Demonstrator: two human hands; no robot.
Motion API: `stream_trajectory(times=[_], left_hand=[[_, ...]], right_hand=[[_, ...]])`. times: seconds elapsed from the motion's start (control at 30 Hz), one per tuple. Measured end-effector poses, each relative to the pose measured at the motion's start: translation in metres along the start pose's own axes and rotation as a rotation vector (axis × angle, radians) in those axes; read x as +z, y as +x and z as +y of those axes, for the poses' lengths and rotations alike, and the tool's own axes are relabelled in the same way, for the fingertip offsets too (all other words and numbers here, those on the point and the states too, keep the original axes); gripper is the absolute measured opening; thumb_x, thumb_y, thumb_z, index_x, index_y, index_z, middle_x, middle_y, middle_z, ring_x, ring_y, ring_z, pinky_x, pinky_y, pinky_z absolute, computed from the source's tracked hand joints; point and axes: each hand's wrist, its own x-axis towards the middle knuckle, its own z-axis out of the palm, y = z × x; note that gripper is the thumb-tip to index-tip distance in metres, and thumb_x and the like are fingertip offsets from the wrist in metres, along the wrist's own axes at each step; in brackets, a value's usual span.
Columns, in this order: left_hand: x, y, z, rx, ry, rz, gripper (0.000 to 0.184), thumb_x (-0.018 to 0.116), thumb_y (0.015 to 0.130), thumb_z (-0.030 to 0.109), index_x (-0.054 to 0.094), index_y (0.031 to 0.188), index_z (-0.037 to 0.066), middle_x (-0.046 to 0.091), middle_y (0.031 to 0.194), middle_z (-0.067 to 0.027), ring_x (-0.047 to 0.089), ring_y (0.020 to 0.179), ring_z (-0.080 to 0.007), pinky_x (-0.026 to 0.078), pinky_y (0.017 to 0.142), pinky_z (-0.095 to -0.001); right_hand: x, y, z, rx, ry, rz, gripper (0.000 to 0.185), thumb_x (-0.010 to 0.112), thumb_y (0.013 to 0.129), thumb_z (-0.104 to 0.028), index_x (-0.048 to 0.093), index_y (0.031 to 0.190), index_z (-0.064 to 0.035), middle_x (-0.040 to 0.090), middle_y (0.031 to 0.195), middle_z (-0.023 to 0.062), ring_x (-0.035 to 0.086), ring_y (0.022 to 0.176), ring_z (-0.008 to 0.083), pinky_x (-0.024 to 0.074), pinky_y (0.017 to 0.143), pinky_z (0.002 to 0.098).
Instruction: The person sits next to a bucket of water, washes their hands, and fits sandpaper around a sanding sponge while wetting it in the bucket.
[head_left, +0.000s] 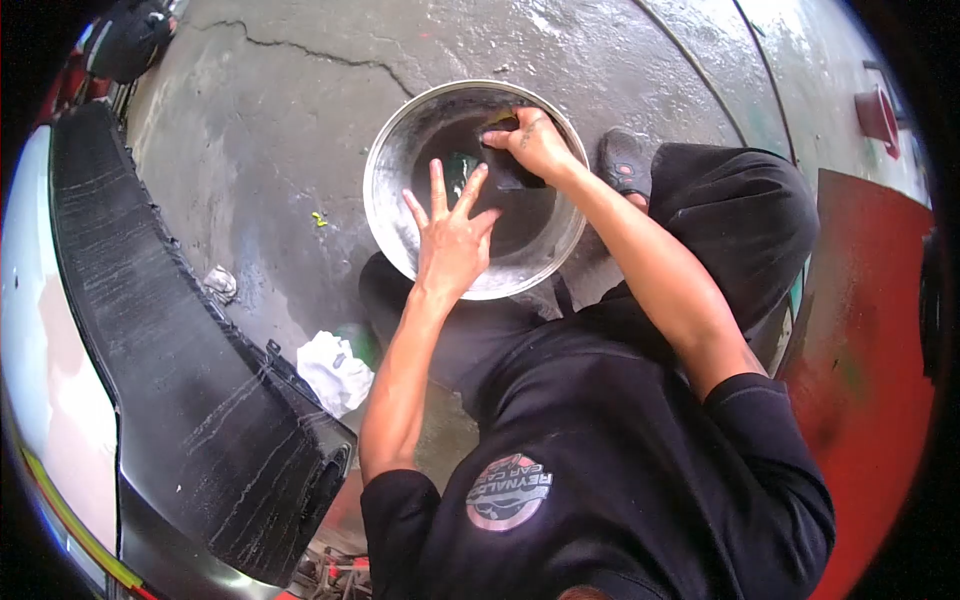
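A round metal basin (398, 240) with dark, murky water in it stands between the person's legs. Over its near left part is my left hand (452, 235), fingers spread, with nothing in its grasp. Just beyond those fingertips a dark green item (460, 172) shows in the basin. At the basin's upper right, my right hand (533, 145) has its thumb and fingers bent around the edge of something dark with a bit of yellow near the fingertips; what it is I cannot make out.
A large black car panel (180, 340) lies along the left. Near it are a white cloth (333, 373) and a crumpled scrap (220, 284). A red panel (860, 380) is at the right, a red bucket (876, 120) at the upper right. Hoses cross the wet floor.
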Motion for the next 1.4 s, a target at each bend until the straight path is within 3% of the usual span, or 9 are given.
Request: stream_trajectory(times=[0.13, 0.33, 0.5, 0.7, 1.03, 1.13, 1.27, 1.3, 1.4], left_hand=[[-0.011, -0.005, -0.008, -0.059, 0.038, -0.071, 0.020, 0.069, 0.079, 0.006, 0.079, 0.094, 0.014, 0.052, 0.147, -0.0142, 0.007, 0.154, -0.0514, 0.011, 0.111, -0.0845], [-0.010, -0.005, -0.006, 0.006, 0.132, -0.100, 0.018, 0.067, 0.075, 0.002, 0.078, 0.086, 0.010, 0.060, 0.133, -0.0161, 0.006, 0.156, -0.0479, 0.008, 0.112, -0.0839], [-0.015, -0.008, 0.003, -0.020, -0.060, -0.044, 0.033, 0.066, 0.081, 0.002, 0.080, 0.107, 0.018, 0.033, 0.165, -0.0031, 0.005, 0.155, -0.0479, 0.011, 0.113, -0.0824], [-0.016, -0.010, -0.007, -0.045, -0.116, -0.008, 0.036, 0.065, 0.081, 0.001, 0.079, 0.110, 0.018, 0.036, 0.163, -0.0061, 0.005, 0.155, -0.0485, 0.013, 0.115, -0.0798], [-0.015, -0.015, -0.007, 0.134, 0.103, -0.138, 0.041, 0.066, 0.075, 0.000, 0.079, 0.108, 0.021, 0.050, 0.154, -0.0046, 0.006, 0.157, -0.0434, 0.008, 0.116, -0.0802], [-0.013, -0.012, -0.006, 0.094, -0.011, -0.101, 0.041, 0.063, 0.075, -0.002, 0.079, 0.106, 0.020, 0.051, 0.154, -0.0063, 0.008, 0.156, -0.0445, 0.009, 0.117, -0.0784], [-0.013, -0.014, -0.014, -0.044, -0.297, -0.025, 0.041, 0.057, 0.073, -0.005, 0.080, 0.098, 0.017, 0.048, 0.156, -0.0102, 0.009, 0.156, -0.0472, 0.012, 0.117, -0.0766], [-0.013, -0.013, -0.014, -0.060, -0.341, 0.009, 0.038, 0.053, 0.072, -0.007, 0.080, 0.092, 0.011, 0.057, 0.142, -0.0150, 0.020, 0.153, -0.0474, 0.017, 0.121, -0.0665], [-0.003, -0.011, -0.029, -0.030, -0.613, -0.093, 0.035, 0.057, 0.072, -0.006, 0.080, 0.089, 0.013, 0.062, 0.127, -0.0166, 0.012, 0.155, -0.0480, 0.016, 0.122, -0.0662]], right_hand=[[0.002, -0.027, -0.036, -0.316, -0.131, -0.405, 0.033, 0.080, 0.083, -0.016, 0.072, 0.109, 0.0027, 0.076, 0.098, 0.0115, 0.067, 0.090, 0.0151, 0.0521, 0.085, 0.0339], [0.023, -0.021, 0.003, -0.068, -0.130, -0.233, 0.030, 0.082, 0.079, -0.014, 0.075, 0.103, 0.0023, 0.076, 0.089, 0.0096, 0.067, 0.083, 0.0144, 0.0518, 0.080, 0.0330], [-0.002, -0.008, -0.020, -0.005, 0.089, -0.154, 0.029, 0.079, 0.084, -0.011, 0.074, 0.110, 0.0012, 0.076, 0.092, 0.0093, 0.070, 0.078, 0.0145, 0.0564, 0.074, 0.0347], [-0.009, -0.030, -0.048, -0.220, -0.049, -0.362, 0.028, 0.081, 0.083, -0.015, 0.074, 0.105, 0.0019, 0.075, 0.093, 0.0062, 0.066, 0.082, 0.0110, 0.0532, 0.079, 0.0293], [0.008, -0.010, 0.006, 0.186, -0.125, -0.260, 0.031, 0.079, 0.073, -0.008, 0.074, 0.102, 0.0021, 0.074, 0.090, 0.0110, 0.069, 0.079, 0.0187, 0.0537, 0.076, 0.0317], [0.007, 0.001, 0.015, -0.048, -0.409, -0.155, 0.045, 0.086, 0.074, -0.020, 0.073, 0.111, 0.0006, 0.075, 0.096, 0.0114, 0.069, 0.087, 0.0188, 0.0539, 0.083, 0.0338], [-0.016, -0.032, -0.063, -0.175, -0.150, -0.284, 0.031, 0.081, 0.083, -0.017, 0.074, 0.107, 0.0008, 0.076, 0.091, 0.0059, 0.066, 0.083, 0.0116, 0.0527, 0.079, 0.0301], [-0.010, -0.028, -0.054, -0.209, -0.108, -0.360, 0.032, 0.082, 0.083, -0.018, 0.074, 0.107, 0.0006, 0.076, 0.091, 0.0066, 0.066, 0.083, 0.0116, 0.0526, 0.079, 0.0307], [0.015, -0.039, -0.041, -0.338, -0.270, -0.423, 0.032, 0.084, 0.078, -0.016, 0.074, 0.103, 0.0014, 0.075, 0.087, 0.0116, 0.065, 0.082, 0.0131, 0.0518, 0.077, 0.0335]])
